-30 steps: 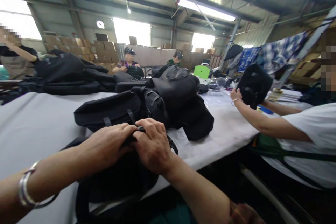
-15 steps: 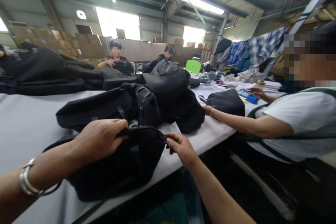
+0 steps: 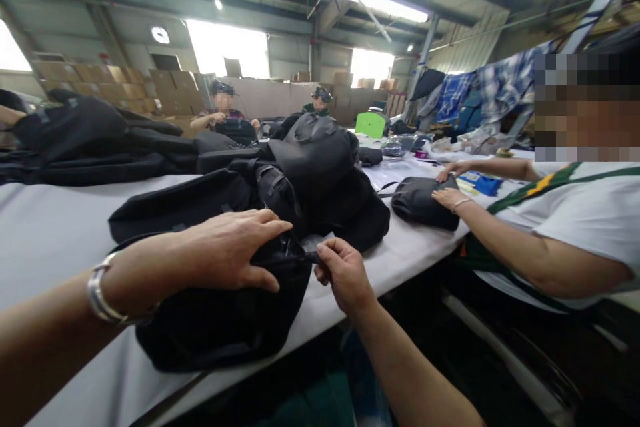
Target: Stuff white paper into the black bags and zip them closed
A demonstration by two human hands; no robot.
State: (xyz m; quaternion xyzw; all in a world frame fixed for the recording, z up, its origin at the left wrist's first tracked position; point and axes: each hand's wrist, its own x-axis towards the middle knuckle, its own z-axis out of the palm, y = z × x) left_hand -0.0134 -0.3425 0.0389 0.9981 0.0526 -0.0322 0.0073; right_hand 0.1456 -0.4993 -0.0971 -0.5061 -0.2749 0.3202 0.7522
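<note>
A black bag (image 3: 220, 327) lies at the near edge of the white table, its top edge towards my hands. My left hand (image 3: 233, 250) is over the top of it, thumb and fingers apart, and grips nothing that I can see. At the bag's right top corner my right hand (image 3: 345, 270) is closed, thumb against bent fingers, on a dark end of the bag; whether this is a strap or the zip edge I cannot tell. Clear plastic or paper (image 3: 315, 241) shows just behind that corner.
More black bags (image 3: 320, 160) are heaped behind mine, with others (image 3: 85, 140) to the left. At right a co-worker in a white shirt (image 3: 575, 227) has both hands on another black bag (image 3: 425, 203). Two people sit across the white table (image 3: 45, 240). A green board (image 3: 370, 125) stands farther back.
My left hand has let go of the bag's top edge, opened and moved right. My right hand keeps its pinch at the corner. The co-worker's both hands are now on their bag.
</note>
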